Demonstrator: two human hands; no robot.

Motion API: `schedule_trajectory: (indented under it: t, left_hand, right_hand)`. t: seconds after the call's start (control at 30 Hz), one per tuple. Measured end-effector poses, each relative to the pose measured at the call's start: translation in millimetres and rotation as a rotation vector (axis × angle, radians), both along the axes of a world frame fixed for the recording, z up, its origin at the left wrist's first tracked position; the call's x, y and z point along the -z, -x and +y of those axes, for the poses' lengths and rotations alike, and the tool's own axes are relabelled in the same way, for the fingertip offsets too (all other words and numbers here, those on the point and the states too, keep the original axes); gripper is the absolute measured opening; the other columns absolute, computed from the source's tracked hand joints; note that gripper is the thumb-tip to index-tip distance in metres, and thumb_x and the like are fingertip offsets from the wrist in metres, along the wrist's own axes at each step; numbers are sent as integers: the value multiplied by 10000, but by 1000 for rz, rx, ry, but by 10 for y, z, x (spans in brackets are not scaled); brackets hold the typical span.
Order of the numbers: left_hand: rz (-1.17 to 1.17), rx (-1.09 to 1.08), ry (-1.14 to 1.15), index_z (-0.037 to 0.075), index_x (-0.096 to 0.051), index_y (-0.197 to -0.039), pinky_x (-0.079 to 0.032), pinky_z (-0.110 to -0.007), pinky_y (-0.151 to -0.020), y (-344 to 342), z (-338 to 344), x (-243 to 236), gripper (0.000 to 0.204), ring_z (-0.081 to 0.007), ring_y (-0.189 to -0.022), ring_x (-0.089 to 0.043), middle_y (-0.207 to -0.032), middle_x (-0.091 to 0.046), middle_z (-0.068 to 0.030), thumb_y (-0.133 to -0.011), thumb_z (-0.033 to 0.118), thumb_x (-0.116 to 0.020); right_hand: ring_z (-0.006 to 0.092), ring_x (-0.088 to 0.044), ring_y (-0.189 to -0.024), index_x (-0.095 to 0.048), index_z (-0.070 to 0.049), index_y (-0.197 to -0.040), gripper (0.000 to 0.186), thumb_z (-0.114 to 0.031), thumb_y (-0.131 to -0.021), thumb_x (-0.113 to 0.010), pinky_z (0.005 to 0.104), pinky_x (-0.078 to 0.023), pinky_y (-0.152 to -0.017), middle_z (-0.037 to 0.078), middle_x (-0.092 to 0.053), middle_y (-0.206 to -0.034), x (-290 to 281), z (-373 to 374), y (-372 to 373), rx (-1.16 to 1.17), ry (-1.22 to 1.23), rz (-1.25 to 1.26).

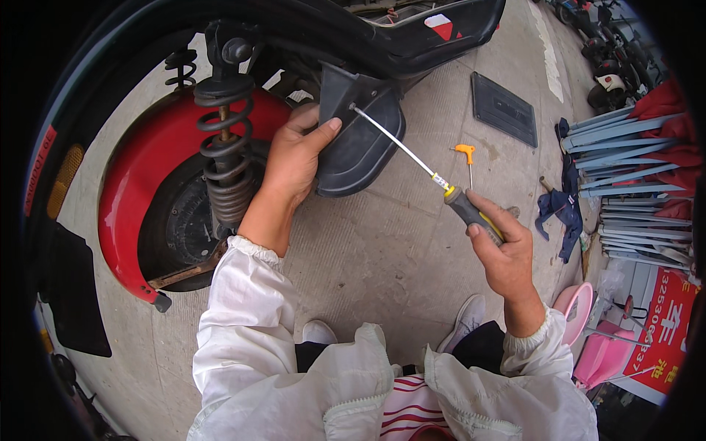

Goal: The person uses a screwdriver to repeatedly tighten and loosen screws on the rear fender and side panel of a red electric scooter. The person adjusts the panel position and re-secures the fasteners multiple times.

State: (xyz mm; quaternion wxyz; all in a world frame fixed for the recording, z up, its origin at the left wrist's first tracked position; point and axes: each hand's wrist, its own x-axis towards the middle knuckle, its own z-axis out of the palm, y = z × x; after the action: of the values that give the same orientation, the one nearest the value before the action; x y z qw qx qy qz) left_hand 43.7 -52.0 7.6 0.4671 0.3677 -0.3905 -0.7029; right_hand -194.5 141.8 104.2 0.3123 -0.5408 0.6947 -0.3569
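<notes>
A black plastic guard (360,154) hangs under the black bodywork of a vehicle, right of a coil-spring shock absorber (224,147) and red mudguard (132,191). My left hand (298,158) is closed on the guard's left edge, its thumb on the face. My right hand (500,250) grips the grey-and-yellow handle of a screwdriver (397,142). The screwdriver's long shaft slants up and left, its tip at a small screw or hole (353,107) in the guard.
An orange-handled hex key (465,153) and a black mat (504,110) lie on the concrete floor (412,272). At the right are dark clothing (559,209), stacked folded metal frames (625,158), pink basins (603,349) and a red sign (658,334). Parked vehicles (610,51) stand farther back.
</notes>
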Motion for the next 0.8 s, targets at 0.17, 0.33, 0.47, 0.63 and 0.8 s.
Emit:
schedule_trajectory:
  t: [0.17,0.33,0.47,0.63,0.8]
  left_hand:
    - [13,3,-14,-42,-682,-1148,-497,-275,-911,4,2,11,251,-153,-1054,-621,-1168,-622,-61,-916,54,-676]
    - [-24,-18,19,-42,-681,-1153,-492,-284,-921,-9,-6,38,260,-161,-1053,-621,-1166,-622,-66,-915,64,-679]
    - [-24,-11,30,-41,-681,-1153,-489,-289,-925,0,-14,38,264,-166,-1050,-622,-1177,-616,-69,-916,75,-680]
    - [-10,3,21,-41,-682,-1144,-488,-286,-919,-15,-12,47,255,-165,-1048,-622,-1179,-611,-66,-917,75,-677]
    - [-21,-4,13,-44,-684,-1131,-486,-285,-918,1,-8,36,245,-164,-1051,-620,-1172,-610,-65,-917,75,-674]
  right_hand:
    - [125,-648,-939,-635,6,-1286,416,-22,-871,-654,262,-494,-856,135,-715,-1076,-33,-6,-1,-2,2,-4]
    - [65,-514,-604,-611,51,-1285,386,-134,-946,-607,198,-429,-536,129,-672,-861,-176,-141,175,58,-205,-642]
    - [49,-424,-515,-602,57,-1281,387,-195,-992,-551,182,-333,-441,135,-647,-814,-248,-265,331,160,-414,-1301]
    - [95,-495,-580,-608,9,-1275,372,-210,-974,-610,206,-391,-507,123,-657,-934,-211,-168,212,25,-221,-406]
    - [97,-538,-708,-599,13,-1277,402,-235,-964,-645,213,-413,-546,90,-647,-936,-6,-38,86,104,141,-141]
